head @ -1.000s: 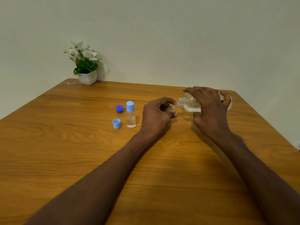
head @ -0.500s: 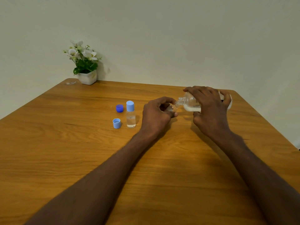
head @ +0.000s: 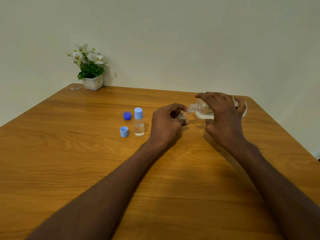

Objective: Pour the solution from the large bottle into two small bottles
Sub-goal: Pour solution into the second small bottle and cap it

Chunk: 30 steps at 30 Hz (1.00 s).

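Because its neck must meet a narrow mouth, the large bottle point(head: 204, 110) lies tipped nearly flat in the right hand point(head: 223, 116), fingers wrapped over its body, the remaining solution pooled along its lower side. The left hand point(head: 166, 123) curls around the second small bottle point(head: 182, 116), steadying it right at that neck. To the left stands the capped small bottle point(head: 139, 122), apparently filled, with a light blue cap point(head: 124, 131) and a dark blue cap point(head: 127, 115) parked beside it on the table point(head: 69, 153), clear of spills.
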Motion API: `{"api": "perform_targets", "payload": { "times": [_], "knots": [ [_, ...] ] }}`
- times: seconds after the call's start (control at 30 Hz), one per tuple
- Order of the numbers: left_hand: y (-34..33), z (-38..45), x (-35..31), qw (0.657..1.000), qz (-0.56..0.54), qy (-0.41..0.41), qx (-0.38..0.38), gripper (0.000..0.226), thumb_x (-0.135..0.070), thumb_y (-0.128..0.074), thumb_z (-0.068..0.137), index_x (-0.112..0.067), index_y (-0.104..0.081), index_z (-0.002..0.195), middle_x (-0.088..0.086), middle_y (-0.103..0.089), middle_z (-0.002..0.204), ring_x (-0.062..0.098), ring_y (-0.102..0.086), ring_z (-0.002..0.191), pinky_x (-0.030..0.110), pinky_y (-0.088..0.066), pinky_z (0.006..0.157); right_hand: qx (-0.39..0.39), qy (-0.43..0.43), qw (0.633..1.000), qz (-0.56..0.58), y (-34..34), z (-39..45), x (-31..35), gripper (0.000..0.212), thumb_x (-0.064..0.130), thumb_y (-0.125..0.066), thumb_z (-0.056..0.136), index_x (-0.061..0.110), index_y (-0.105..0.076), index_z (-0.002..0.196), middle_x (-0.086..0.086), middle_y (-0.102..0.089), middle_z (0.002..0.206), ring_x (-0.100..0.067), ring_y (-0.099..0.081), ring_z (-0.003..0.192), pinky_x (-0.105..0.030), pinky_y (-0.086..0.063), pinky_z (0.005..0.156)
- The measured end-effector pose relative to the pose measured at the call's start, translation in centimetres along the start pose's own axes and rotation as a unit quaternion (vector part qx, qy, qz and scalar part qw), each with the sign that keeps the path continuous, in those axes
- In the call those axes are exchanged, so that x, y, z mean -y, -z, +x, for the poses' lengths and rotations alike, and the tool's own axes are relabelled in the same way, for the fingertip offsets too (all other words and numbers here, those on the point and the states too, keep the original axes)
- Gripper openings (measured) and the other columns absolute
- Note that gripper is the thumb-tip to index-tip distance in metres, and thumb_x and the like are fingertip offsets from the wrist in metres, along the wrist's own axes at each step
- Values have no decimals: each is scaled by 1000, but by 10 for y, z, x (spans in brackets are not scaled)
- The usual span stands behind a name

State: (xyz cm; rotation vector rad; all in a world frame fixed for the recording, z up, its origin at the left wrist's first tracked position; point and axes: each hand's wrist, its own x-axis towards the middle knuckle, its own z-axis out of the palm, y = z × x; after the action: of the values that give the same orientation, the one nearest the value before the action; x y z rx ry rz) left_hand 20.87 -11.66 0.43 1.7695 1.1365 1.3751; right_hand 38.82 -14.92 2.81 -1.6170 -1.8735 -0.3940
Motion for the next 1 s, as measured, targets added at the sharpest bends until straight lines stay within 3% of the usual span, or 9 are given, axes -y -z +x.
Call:
{"api": "perform_targets", "payload": {
  "times": [0.5, 0.87, 1.0],
  "knots": [
    [0, 1, 0, 1000, 8, -1, 0, 40, -8, -86, 80, -19, -76, 117, -6, -76, 108, -2, -67, 93, 3, -50, 73, -3, 2, 1000, -1, -1, 0, -1, 91, 1, -79, 69, 36, -52, 148, 5, -56, 149, -23, -43, 144, -53, -15, 118],
    [0, 3, 2, 1000, 17, -9, -2, 41, -13, -88, 79, -20, -76, 118, -6, -77, 109, 4, -70, 97, 13, -56, 82, -1, 3, 1000, 3, 0, 1, 0, 90, 0, -78, 70, 36, -52, 148, 5, -56, 150, -23, -43, 145, -54, -16, 118],
    [0, 3, 2, 1000, 15, -11, -4, 41, -13, -88, 78, -21, -76, 117, -8, -76, 106, 0, -68, 94, 6, -52, 78, -1, -1, 1000, -1, 0, 2, 0, 90, 1, -79, 70, 36, -52, 149, 5, -56, 150, -24, -43, 145, -54, -16, 118]
  ]
}}
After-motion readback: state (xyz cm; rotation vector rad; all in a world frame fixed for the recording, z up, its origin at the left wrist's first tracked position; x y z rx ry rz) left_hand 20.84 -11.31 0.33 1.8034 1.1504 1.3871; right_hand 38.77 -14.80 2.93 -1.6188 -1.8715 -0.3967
